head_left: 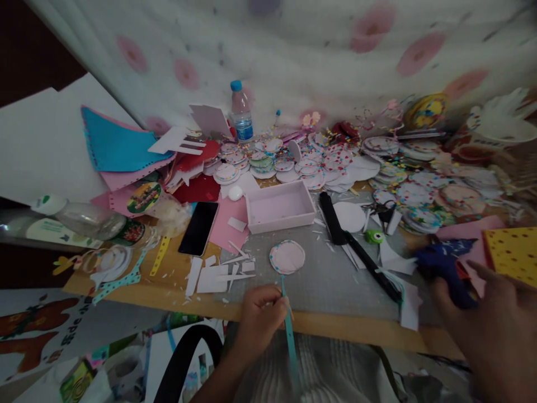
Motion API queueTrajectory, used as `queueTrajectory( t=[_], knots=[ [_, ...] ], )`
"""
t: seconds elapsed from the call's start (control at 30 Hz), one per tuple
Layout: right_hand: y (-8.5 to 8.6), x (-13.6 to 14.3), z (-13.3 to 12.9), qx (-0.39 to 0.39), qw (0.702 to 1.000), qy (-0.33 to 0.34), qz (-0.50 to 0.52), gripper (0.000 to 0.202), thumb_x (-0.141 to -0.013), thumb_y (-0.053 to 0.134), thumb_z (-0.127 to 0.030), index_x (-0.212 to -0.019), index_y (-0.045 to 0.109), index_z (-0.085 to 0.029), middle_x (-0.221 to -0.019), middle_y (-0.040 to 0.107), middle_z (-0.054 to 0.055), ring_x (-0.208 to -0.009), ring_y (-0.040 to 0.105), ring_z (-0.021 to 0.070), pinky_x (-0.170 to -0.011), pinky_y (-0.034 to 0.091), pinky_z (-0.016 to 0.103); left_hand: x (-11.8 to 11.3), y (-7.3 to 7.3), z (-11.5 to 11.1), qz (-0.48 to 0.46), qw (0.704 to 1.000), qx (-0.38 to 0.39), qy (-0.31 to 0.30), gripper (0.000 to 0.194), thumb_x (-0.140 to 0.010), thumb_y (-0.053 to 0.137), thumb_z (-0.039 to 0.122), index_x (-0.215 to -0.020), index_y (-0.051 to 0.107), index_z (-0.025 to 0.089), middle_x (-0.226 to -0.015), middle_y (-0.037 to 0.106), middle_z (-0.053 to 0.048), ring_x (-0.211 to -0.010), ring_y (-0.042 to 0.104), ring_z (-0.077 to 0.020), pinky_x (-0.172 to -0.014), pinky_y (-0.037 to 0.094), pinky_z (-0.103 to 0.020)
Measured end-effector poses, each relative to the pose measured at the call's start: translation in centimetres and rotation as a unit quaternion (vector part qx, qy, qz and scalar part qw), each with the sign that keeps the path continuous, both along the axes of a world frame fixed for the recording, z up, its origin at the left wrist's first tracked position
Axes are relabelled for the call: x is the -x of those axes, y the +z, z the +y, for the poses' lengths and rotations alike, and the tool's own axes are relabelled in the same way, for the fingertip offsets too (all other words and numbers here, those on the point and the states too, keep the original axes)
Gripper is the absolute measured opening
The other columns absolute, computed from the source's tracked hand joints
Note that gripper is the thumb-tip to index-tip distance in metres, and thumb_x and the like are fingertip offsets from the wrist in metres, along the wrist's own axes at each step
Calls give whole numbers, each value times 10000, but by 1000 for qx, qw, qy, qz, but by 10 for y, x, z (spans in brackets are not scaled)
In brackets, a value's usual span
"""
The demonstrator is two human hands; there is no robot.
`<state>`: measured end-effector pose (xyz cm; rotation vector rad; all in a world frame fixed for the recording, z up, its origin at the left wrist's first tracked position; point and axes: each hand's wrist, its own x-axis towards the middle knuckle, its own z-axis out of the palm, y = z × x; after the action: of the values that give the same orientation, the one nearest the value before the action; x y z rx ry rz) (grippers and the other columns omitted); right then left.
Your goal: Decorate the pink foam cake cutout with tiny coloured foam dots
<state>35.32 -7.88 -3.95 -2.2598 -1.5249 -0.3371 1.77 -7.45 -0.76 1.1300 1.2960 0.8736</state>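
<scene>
Left hand (262, 313) holds strip (290, 338) (lengthwise forward).

Blue-capped bottle (242, 115) upright — floral curtain (289, 45) behind, black phone (198, 228) flat, white-capped bottle (94, 219) on its side

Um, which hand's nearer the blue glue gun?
Right: the right hand is at the blue glue gun; the left hand is well to its left, holding a teal strip.

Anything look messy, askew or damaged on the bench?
Messy, yes: irregular white paper offcuts lie strewn at odd angles across the flat grey mat and brown wooden tabletop, left of the round white dotted disc. No liquid spill visible.
</scene>
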Motion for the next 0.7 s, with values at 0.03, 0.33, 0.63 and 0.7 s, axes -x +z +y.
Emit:
queueTrajectory(
  t=[0.03, 0.33, 0.63, 0.7],
  knots=[
    [7, 16, -3, -23, 997, 68, -5, 427, -819, 595, -418, -1147, 549, -148, -970, 601, 245, -1060, 553, 414, -823, 440, 537, -2, 0, 0, -1, 999, 31, 9, 336, -733, 512, 325, -432, 488, 176, -479, 474, 2, -494, 436, -117, -513, 335, -245],
    [20, 156, -1, -60, 755, 644, 109, 189, -791, 494, -91, -918, 429, -214, -670, 539, 0, -605, 482, 174, -563, 403, 316, -19, -4, -3, 61, 996, 60, 33, 307, -668, 489, 325, -433, 345, 190, -464, 268, 53, -495, 289, -86, -487, 206, -239],
    [10, 160, 23, -43, 723, 668, 175, 220, -818, 415, -21, -886, 414, -230, -668, 532, -9, -605, 506, 162, -572, 418, 282, -17, -7, -7, 90, 995, 43, 28, 465, -832, 488, 457, -468, 426, 174, -462, 375, 40, -485, 377, -97, -472, 280, -231],
    [-3, 153, 20, -13, 731, 630, 262, 235, -804, 438, -38, -923, 400, -237, -734, 559, 6, -660, 551, 165, -592, 458, 279, -11, -10, -8, 87, 996, 29, -6, 502, -903, 433, 457, -505, 515, 162, -477, 486, 14, -495, 473, -114, -491, 348, -233]
  ],
)
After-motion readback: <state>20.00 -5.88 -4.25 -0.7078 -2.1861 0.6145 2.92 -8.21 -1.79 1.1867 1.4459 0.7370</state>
